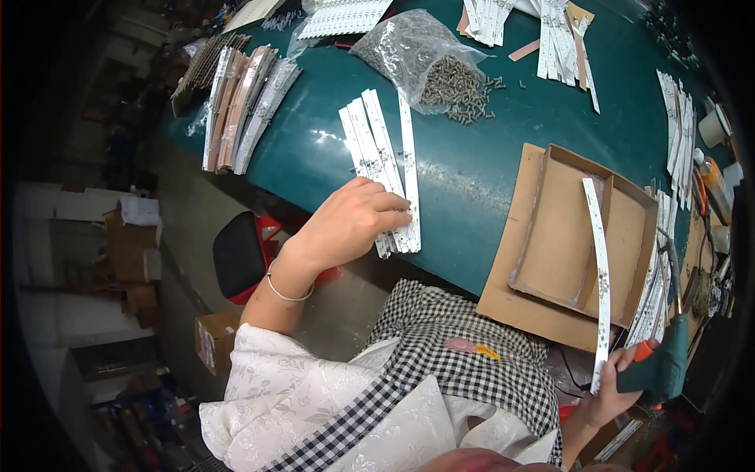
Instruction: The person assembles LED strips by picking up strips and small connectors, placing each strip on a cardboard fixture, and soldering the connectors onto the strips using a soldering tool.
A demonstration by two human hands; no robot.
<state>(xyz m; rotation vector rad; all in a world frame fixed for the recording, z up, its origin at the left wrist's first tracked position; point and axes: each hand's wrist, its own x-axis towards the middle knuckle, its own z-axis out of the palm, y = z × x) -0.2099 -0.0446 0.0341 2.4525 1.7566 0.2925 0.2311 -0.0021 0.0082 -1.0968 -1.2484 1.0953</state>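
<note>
My left hand [358,216] is closed over a small row of white circuit board strips [376,134] at the table's near edge. Its fingertips press on the right-hand strips, and the palm hides part of the others. At the lower right, my right hand [609,397] grips the lower end of another white circuit board strip [602,275], which stands out over a cardboard tray [543,291]. Against the right fingers is a green gun-shaped tool [668,362] with an orange part and a thin metal tip; whether the hand also holds it I cannot tell.
A clear plastic bag [401,47] spills small screws [460,86] on the green table [448,197]. Bundles of strips [244,110] stand at the left edge, with more strips [558,47] at the far side. Bottles [714,185] line the right. A chair [244,256] is below left.
</note>
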